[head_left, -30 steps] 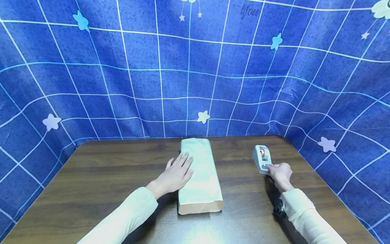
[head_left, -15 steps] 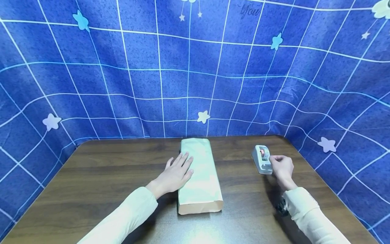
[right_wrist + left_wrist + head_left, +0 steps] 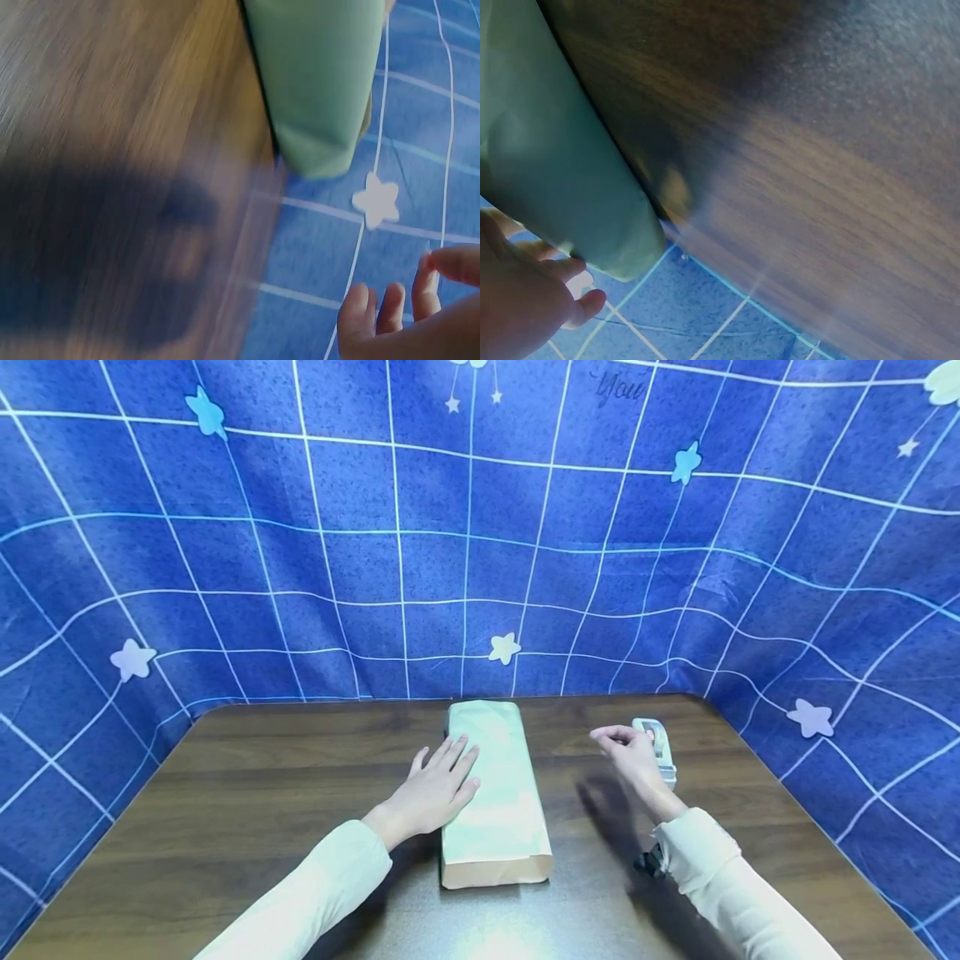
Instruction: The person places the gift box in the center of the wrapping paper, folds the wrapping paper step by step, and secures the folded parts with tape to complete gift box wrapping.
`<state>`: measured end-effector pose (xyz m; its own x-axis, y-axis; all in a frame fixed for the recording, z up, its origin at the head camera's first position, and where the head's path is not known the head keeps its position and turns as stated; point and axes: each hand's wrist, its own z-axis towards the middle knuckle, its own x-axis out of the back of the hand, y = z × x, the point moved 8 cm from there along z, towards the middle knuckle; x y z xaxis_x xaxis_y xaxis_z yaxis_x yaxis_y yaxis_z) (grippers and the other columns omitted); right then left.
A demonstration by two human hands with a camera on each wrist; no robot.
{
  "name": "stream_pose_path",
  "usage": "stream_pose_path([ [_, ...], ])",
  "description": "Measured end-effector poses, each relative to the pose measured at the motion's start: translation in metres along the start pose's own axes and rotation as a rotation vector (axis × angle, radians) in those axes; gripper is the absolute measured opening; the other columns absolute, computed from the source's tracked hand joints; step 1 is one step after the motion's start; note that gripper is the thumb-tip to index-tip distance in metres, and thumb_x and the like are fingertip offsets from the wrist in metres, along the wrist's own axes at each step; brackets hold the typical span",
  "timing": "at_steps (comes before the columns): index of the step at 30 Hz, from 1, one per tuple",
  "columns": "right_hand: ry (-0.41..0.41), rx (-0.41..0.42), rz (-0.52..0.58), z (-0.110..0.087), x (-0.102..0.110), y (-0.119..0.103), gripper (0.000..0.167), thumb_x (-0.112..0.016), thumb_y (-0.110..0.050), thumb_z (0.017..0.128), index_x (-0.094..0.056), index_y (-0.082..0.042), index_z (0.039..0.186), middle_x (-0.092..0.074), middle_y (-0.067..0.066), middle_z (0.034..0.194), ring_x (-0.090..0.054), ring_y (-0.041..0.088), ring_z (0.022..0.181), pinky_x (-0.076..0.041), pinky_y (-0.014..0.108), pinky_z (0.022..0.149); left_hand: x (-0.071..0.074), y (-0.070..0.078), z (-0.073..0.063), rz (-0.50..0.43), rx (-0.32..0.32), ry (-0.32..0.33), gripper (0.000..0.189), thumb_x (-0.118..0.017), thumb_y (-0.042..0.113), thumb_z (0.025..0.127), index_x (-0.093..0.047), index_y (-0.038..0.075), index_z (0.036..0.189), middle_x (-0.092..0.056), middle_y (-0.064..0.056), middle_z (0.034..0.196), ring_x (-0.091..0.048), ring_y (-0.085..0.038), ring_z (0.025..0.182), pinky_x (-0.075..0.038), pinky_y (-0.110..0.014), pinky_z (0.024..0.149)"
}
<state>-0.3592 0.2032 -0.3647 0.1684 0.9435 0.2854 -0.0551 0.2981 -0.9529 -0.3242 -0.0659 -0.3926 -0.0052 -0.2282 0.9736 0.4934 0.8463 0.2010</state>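
A long box wrapped in pale green paper (image 3: 497, 777) lies lengthwise on the wooden table. Across its upper left part my left hand (image 3: 429, 789) rests with fingers spread; in the left wrist view the fingers (image 3: 544, 262) show over the wrapped box's edge. My right hand (image 3: 636, 764) is raised between the box and the tape dispenser (image 3: 666, 768), thumb and forefinger pinched together. At those fingertips, in the right wrist view, a tiny clear piece of tape (image 3: 428, 246) shows faintly. The hand and wrist hide part of the white dispenser.
The dark wooden table (image 3: 285, 777) ends at a blue curtain (image 3: 435, 560) with white grid lines and stars, which hangs behind and along both sides. A small black device (image 3: 651, 862) sits under the right cuff.
My right hand has come up off the front of the tape dispenser and swung left toward the wrapped box, fingertips still pinched. My left hand stays on the box.
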Motion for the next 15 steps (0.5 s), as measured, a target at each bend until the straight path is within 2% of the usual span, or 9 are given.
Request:
stream_pose_path([
  [6, -0.113, 0.032, -0.044, -0.008, -0.039, -0.007, 0.019, -0.057, -0.007, 0.084, -0.064, 0.005, 0.098, -0.062, 0.004, 0.082, -0.052, 0.006, 0.071, -0.044, 0.024, 0.069, 0.000, 0.001, -0.001, -0.013, 0.003, -0.005, 0.057, -0.021, 0.045, 0.099, -0.022, 0.013, 0.146, -0.014, -0.010, 0.154, -0.011, -0.030, 0.141, -0.011, -0.058, 0.108],
  [9, -0.173, 0.040, 0.005, -0.015, -0.056, -0.014, 0.018, -0.058, -0.007, 0.085, -0.064, 0.006, 0.096, -0.065, 0.010, 0.090, -0.054, 0.008, 0.078, -0.044, 0.025, 0.075, 0.001, 0.001, -0.001, -0.017, 0.001, 0.002, 0.057, -0.021, 0.045, 0.099, -0.022, 0.013, 0.146, -0.014, -0.009, 0.153, -0.012, -0.030, 0.141, -0.011, -0.058, 0.108],
  [12, -0.216, 0.031, 0.082, -0.018, -0.071, -0.016, 0.017, -0.059, -0.005, 0.085, -0.063, 0.008, 0.095, -0.066, 0.008, 0.089, -0.057, 0.012, 0.085, -0.043, 0.025, 0.080, 0.001, 0.002, -0.001, -0.015, 0.001, 0.004, 0.057, -0.021, 0.045, 0.099, -0.022, 0.013, 0.146, -0.014, -0.009, 0.153, -0.011, -0.030, 0.141, -0.012, -0.058, 0.108],
  [15, -0.238, 0.025, 0.106, -0.019, -0.081, -0.016, 0.017, -0.058, -0.003, 0.086, -0.062, 0.009, 0.095, -0.065, 0.008, 0.089, -0.056, 0.013, 0.087, -0.042, 0.025, 0.081, 0.001, 0.002, -0.001, -0.013, 0.005, -0.003, 0.057, -0.021, 0.045, 0.099, -0.022, 0.013, 0.146, -0.013, -0.009, 0.154, -0.011, -0.030, 0.141, -0.012, -0.058, 0.108],
])
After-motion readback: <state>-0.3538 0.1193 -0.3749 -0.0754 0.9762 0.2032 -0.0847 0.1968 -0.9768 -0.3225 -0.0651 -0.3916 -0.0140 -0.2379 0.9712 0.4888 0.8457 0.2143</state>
